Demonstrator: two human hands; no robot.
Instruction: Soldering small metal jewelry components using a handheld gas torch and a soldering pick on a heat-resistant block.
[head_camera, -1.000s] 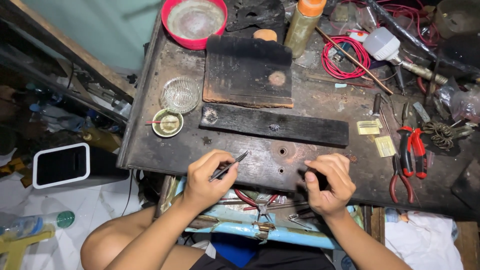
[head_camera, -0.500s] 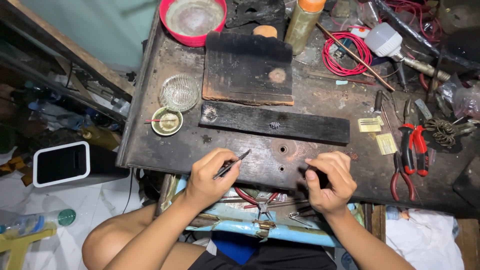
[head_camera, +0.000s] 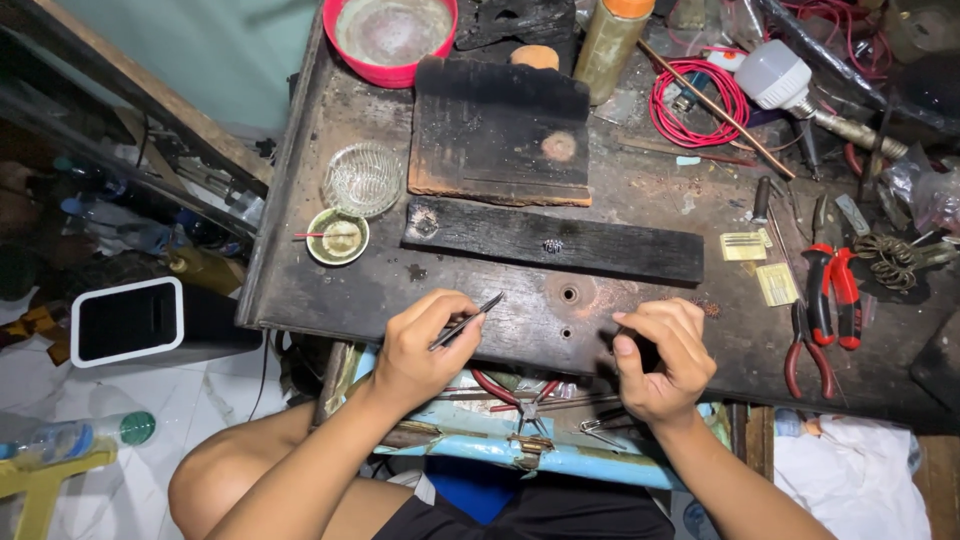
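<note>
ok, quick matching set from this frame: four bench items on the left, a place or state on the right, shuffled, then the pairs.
Things:
1. tweezers
2. red bowl
3. red-handled pliers
4. glass dish

Places or states:
A. at the bench's far edge, top of view
B. pinched in the left hand
C. lying on the bench beyond the right hand
D. just left of the charred board

Pairs: 1-B, 2-A, 3-C, 4-D
</note>
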